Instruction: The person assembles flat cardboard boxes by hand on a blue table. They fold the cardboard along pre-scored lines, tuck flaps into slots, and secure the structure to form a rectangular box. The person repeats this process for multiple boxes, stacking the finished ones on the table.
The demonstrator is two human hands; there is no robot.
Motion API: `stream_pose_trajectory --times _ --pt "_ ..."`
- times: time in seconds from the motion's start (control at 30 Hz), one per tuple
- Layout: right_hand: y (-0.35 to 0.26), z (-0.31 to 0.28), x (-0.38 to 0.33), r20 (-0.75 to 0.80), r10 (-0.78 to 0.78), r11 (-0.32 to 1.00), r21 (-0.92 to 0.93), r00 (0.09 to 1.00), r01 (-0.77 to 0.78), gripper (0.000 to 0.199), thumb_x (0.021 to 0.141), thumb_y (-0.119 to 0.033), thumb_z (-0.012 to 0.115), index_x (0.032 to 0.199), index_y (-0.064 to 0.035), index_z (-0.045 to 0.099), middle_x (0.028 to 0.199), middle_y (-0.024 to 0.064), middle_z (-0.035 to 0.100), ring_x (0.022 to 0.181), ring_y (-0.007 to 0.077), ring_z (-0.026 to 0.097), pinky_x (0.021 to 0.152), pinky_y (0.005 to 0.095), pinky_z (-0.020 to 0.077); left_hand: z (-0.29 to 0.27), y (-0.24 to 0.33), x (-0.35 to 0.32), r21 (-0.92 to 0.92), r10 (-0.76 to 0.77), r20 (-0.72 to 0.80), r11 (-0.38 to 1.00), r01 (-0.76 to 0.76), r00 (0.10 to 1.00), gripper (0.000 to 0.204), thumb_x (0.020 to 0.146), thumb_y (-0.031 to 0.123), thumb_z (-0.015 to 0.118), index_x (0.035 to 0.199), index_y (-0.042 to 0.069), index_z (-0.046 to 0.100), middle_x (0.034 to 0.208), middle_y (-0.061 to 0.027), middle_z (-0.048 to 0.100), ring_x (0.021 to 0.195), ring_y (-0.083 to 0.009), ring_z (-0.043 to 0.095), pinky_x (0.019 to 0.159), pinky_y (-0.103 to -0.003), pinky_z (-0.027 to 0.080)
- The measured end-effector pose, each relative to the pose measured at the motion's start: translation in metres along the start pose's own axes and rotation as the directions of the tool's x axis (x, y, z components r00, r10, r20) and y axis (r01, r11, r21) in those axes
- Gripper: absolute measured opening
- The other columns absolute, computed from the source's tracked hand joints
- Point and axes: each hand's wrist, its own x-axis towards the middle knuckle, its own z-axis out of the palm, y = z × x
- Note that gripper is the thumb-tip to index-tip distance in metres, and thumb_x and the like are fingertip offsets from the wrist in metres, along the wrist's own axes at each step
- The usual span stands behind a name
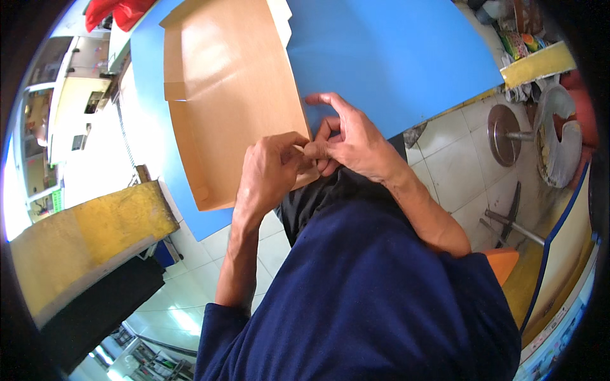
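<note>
A large brown paper envelope sheet (232, 95) with folded side flaps lies flat on a blue table (394, 57). My left hand (270, 171) pinches the sheet's near right corner between thumb and fingers. My right hand (346, 136) meets it at the same corner, fingertips pressed on the paper edge, index finger raised and curled. Both hands sit at the table's near edge, touching each other.
A yellow-topped bench (89, 235) stands at the left. White floor tiles (457, 159) show to the right, with a round metal stool base (502, 133) and a white sack (559, 146). Shelves (70, 95) stand at the far left. An orange seat (502, 260) is behind my right elbow.
</note>
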Motion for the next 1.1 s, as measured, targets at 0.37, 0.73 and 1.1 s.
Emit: stream_pose_trajectory --times 0.37,0.73,1.1 --pt "-0.007 -0.048 0.011 -0.027 -0.603 0.357 -0.903 0.798 0.240 0.066 0.081 -0.005 0.074 0.142 -0.0135 0.048 0.137 0.0144 0.054 0.128 0.0336 0.050 0.103 0.0427 0.0500 -0.055 -0.016 -0.109 0.519 -0.052 -0.193 0.842 0.147 0.980 0.015 0.083 0.004 0.063 0.094 0.001 0.072 0.083 -0.0191 0.070 0.079 -0.0331 0.070 0.070 -0.041 0.052" --pt "-0.018 -0.072 -0.002 0.193 -0.551 -0.007 -0.974 0.812 0.226 0.014 0.082 -0.002 0.063 0.091 -0.0074 0.072 0.117 0.0087 0.066 0.125 0.0325 0.051 0.105 0.0590 0.0376 -0.105 -0.080 -0.126 0.678 0.316 -0.568 0.703 0.215 0.760 0.033 0.084 -0.005 0.060 0.115 0.005 0.067 0.120 -0.0145 0.067 0.115 -0.0324 0.061 0.097 -0.040 0.049" --pt "-0.003 -0.086 -0.072 0.087 -0.443 0.266 -0.938 0.892 0.224 0.064 0.065 -0.020 0.084 0.125 -0.0135 0.064 0.141 0.0077 0.052 0.126 0.0293 0.051 0.098 0.0436 0.0426 0.037 0.028 0.024 0.315 0.510 0.075 0.803 -0.506 0.857 0.022 0.078 0.008 0.072 0.100 0.007 0.074 0.102 -0.0102 0.073 0.090 -0.0301 0.068 0.084 -0.040 0.053"
